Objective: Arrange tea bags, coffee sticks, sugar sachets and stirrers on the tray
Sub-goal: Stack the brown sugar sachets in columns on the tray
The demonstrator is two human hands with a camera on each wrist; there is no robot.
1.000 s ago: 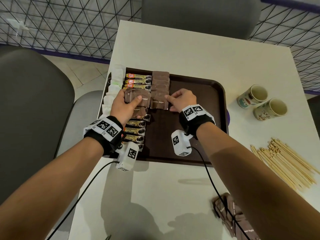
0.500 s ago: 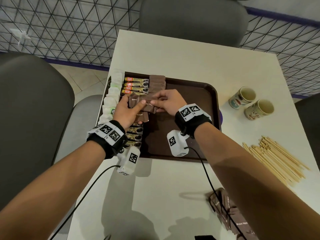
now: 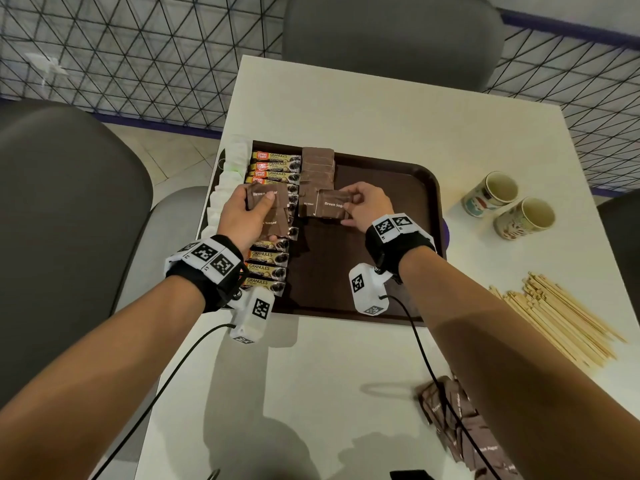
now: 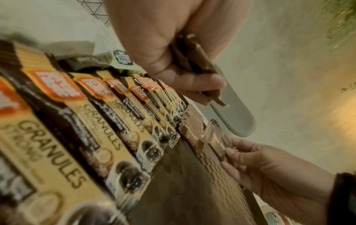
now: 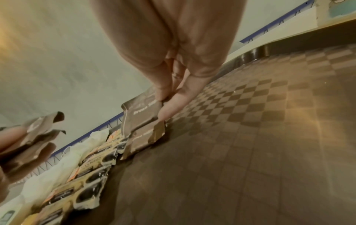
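While the right hand (image 3: 363, 206) pinched one sugar sachet (image 3: 333, 203) by its right edge, the sachet hung just above the near end of the sachet column (image 3: 317, 174) on the tray (image 3: 408, 237), long axis left to right. The left hand (image 3: 242, 220), nearer the coffee sticks (image 3: 268, 268), gripped a spare stack of sachets (image 3: 268, 206).

The tray (image 3: 398, 237) is dark brown with a faint checkered texture. Sugar sachets (image 3: 317, 168) are brown with white lettering. Coffee sticks (image 3: 273, 157) are yellow and black with orange-red logos. Tea bags (image 3: 228, 181) along the tray's left edge are white. Stirrers (image 3: 561, 323) are pale wood; the table (image 3: 346, 109) is white.
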